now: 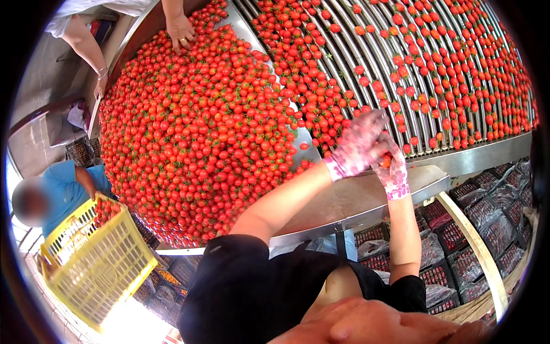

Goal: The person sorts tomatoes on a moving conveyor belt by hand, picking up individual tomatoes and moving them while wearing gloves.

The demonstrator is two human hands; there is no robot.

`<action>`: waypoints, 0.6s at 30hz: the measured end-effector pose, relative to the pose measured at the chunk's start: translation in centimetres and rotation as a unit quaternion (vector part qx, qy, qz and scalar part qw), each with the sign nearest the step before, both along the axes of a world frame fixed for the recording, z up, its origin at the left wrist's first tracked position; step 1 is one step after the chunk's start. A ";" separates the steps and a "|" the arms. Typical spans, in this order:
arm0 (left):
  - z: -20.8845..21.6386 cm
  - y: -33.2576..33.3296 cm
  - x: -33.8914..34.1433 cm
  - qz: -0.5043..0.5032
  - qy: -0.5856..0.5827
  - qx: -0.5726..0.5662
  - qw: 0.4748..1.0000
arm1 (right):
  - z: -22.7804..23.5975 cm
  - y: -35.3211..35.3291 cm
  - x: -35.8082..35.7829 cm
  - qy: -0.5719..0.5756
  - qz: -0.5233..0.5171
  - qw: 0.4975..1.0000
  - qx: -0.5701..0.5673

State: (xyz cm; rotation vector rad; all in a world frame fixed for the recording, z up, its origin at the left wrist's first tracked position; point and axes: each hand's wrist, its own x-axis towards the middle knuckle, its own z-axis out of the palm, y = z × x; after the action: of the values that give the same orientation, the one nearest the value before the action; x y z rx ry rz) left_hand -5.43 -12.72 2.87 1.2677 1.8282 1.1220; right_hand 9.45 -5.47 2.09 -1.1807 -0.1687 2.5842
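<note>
Both my hands wear thin pink-patterned gloves at the near edge of a roller conveyor [366,46]. My left hand [354,150] reaches over the rollers beside several loose cherry tomatoes [321,114]. Motion smears its fingers, so whether they grip anything cannot be made out. Close against it on the right, my right hand [395,178] has its fingers bent around a red cherry tomato [385,161]. To the left lies a large heap of cherry tomatoes [195,126], many with green stems, which spills onto the rollers across a metal lip [306,146].
Another person's bare hand [180,31] touches the heap at its far side. At left, a person in blue [71,180] tips a yellow crate [109,252] of tomatoes by the heap. A metal ledge [344,209] borders my side. Dark crates [458,235] with plastic covers stand below, right.
</note>
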 end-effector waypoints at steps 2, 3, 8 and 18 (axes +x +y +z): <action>-1.9 -0.5 -3.5 0.087 0.035 -0.024 0.995 | 1.2 1.4 -0.4 0.072 0.010 0.997 0.016; -3.9 -0.5 -5.7 0.160 -0.003 -0.014 0.987 | 1.2 1.9 -0.1 0.071 0.006 0.997 0.015; -13.7 3.0 -15.9 0.380 0.142 -0.146 0.902 | -0.5 4.9 -0.1 0.116 -0.098 0.988 -0.035; -17.7 4.7 -25.2 0.283 0.139 -0.319 0.894 | -3.3 10.6 -6.5 0.122 -0.191 0.974 0.000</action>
State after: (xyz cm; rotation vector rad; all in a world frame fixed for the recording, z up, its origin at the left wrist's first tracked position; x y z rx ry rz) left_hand -30.67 -8.00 -14.82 0.5282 2.5927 0.5048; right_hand 2.99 5.10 -1.20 -0.7904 0.1035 2.3552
